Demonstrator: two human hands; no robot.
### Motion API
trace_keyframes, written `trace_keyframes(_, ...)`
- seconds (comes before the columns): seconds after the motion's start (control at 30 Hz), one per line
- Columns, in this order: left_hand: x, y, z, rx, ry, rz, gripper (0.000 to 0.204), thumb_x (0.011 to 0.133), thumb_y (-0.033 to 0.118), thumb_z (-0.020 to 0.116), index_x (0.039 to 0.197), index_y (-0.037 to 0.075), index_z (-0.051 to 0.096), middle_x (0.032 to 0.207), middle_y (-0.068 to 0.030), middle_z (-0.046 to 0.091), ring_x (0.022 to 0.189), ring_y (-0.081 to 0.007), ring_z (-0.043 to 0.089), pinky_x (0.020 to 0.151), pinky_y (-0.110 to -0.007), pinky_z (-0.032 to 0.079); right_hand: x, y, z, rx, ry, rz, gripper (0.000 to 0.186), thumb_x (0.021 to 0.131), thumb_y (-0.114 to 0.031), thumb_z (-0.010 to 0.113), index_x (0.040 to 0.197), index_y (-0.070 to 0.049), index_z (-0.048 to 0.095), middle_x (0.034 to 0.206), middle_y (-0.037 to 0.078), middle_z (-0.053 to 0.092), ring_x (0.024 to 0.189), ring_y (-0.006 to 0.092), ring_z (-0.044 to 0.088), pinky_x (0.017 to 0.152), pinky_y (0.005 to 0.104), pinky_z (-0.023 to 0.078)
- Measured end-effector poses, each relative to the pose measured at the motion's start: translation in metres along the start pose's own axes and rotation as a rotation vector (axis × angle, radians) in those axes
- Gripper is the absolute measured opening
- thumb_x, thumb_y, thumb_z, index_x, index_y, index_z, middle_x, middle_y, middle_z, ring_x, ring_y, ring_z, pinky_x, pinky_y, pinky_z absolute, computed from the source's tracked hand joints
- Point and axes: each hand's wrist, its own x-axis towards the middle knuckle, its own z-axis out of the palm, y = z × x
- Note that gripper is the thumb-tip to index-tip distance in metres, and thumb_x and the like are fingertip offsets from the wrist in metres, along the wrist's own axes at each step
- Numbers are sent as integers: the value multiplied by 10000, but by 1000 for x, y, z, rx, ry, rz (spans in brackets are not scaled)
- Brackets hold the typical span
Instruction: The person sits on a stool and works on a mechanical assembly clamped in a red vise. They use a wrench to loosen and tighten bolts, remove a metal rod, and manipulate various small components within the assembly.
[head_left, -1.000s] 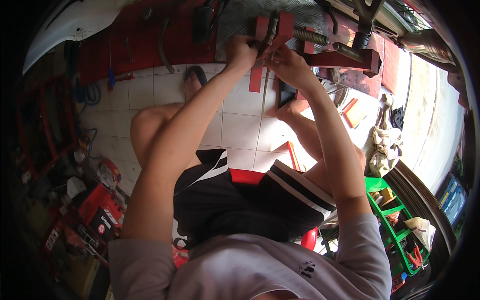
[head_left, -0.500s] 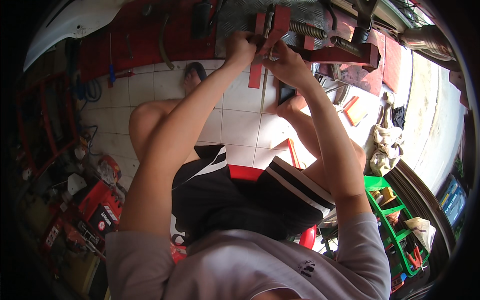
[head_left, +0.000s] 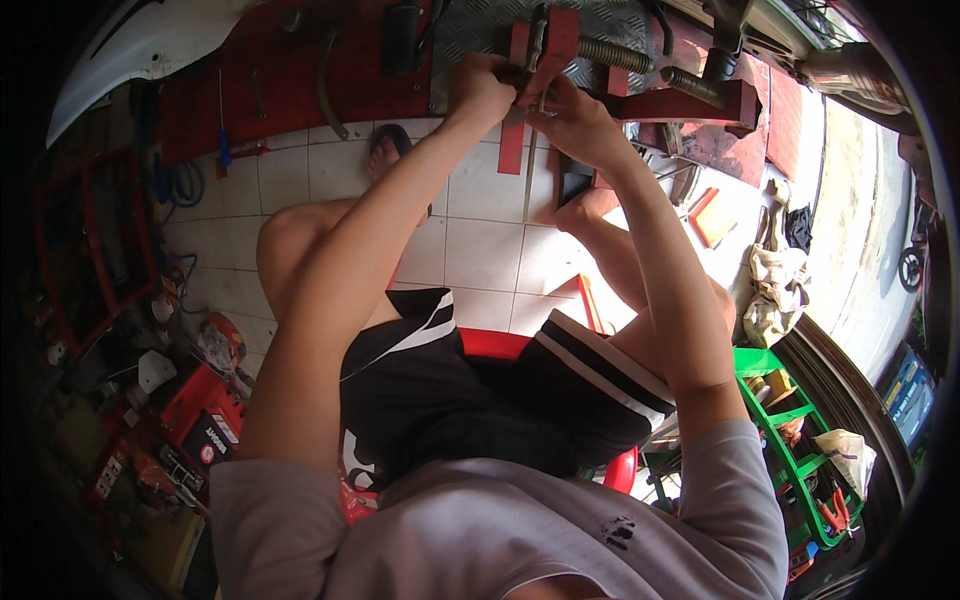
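Observation:
Both arms reach forward to a red metal clamp [head_left: 555, 52] with thick threaded rods [head_left: 615, 56], at the far edge of a red work platform [head_left: 280, 90]. On the clamp's left side, my left hand [head_left: 482, 90] is closed, its fingertips hidden behind the red metal. My right hand [head_left: 582, 122] is closed at the clamp's lower right, thumb and fingers bent in; what it grips is hidden. Between the hands a thin, straight yellowish strip [head_left: 529, 185] hangs below the clamp, beside a flat red bar [head_left: 511, 145].
A blue-handled screwdriver [head_left: 223, 145] lies at the platform's left edge. White tiles [head_left: 480, 250] cover the floor near my feet. At right stand a green tool tray [head_left: 790, 440] and a cloth bundle [head_left: 775, 285]. A red toolbox [head_left: 200, 415] is at left.
Both hands stay at the clamp with only slight finger and wrist shifts. The view has moved slightly. A dark wheel now shows outside at the far right.

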Motion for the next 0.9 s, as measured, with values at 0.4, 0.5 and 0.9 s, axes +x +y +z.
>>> trace_keyframes(0.4, 8, -17, 4, -21, -63, -28, 132, 769, 96, 599, 792, 63, 725, 619, -119, 650, 612, -195, 655, 588, -320, 501, -3, -4, 0, -21, 4, 20, 430, 759, -289, 623, 1136, -121, 503, 981, 129, 653, 865, 259, 632, 786, 342, 476)
trace_keyframes(0.5, 14, -29, 9, -61, -61, -16, 135, 789, 117, 599, 789, 64, 723, 577, -110, 631, 574, -198, 644, 559, -330, 491, -3, -5, 2, -44, 24, 0, 396, 766, -280, 632, 1118, -133, 525, 983, 95, 659, 849, 217, 631, 791, 323, 465)
trace_keyframes(0.9, 14, -22, 8, -252, 67, 105, 228, 689, 36, 595, 891, 43, 700, 820, -127, 689, 808, -190, 671, 715, -294, 514, 0, -4, -2, 4, -40, 33, 566, 729, -333, 634, 1212, -94, 463, 1038, 217, 628, 1016, 374, 588, 872, 399, 458)
